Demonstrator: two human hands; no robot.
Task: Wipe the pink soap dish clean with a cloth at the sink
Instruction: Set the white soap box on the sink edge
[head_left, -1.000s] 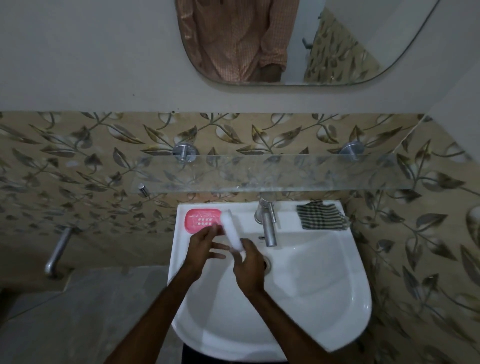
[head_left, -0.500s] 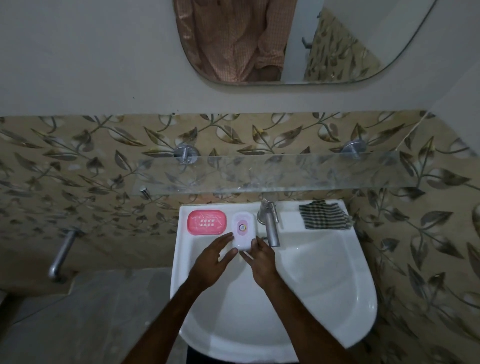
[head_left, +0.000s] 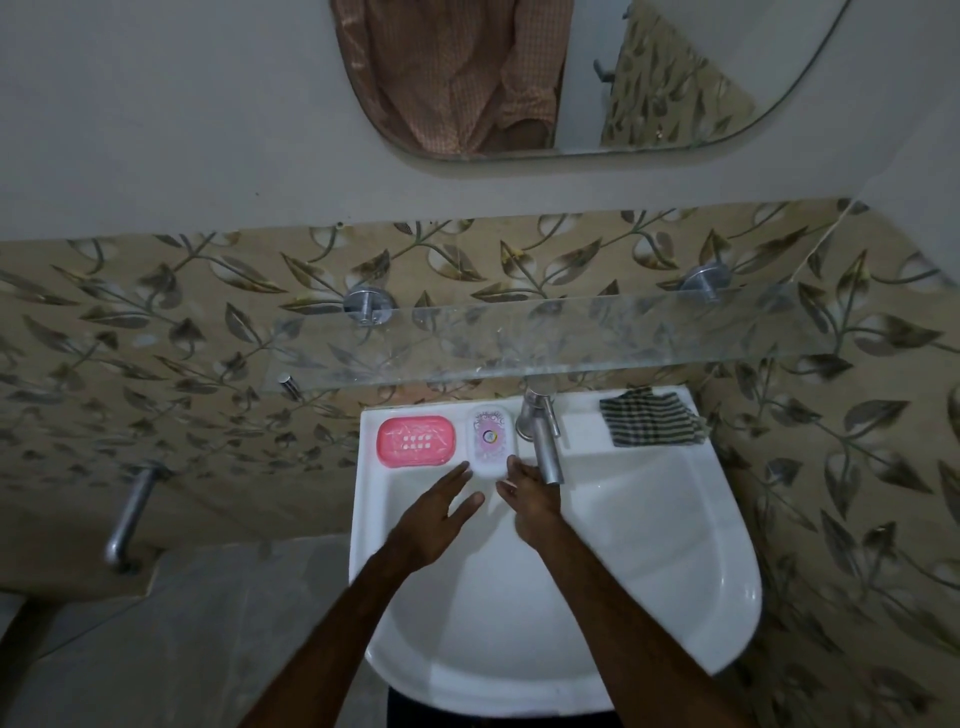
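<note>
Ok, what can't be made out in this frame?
All in the head view:
Sink drain: hidden under the right hand in the white ceramic sink.
White rectangular patterned piece: lid or wrapped soap, too small to tell; the right hand's contact with it is unclear.
Pink oval plastic soap dish: any grime too dim and small.
Person in the wall mirror: cut off by the top edge.

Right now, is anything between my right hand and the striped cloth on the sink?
Yes. The metal tap rises from the ledge just right of your right hand, on the straight line to the striped cloth; reach around its spout. Nothing visible lies between your left hand and the pink soap dish.
</note>
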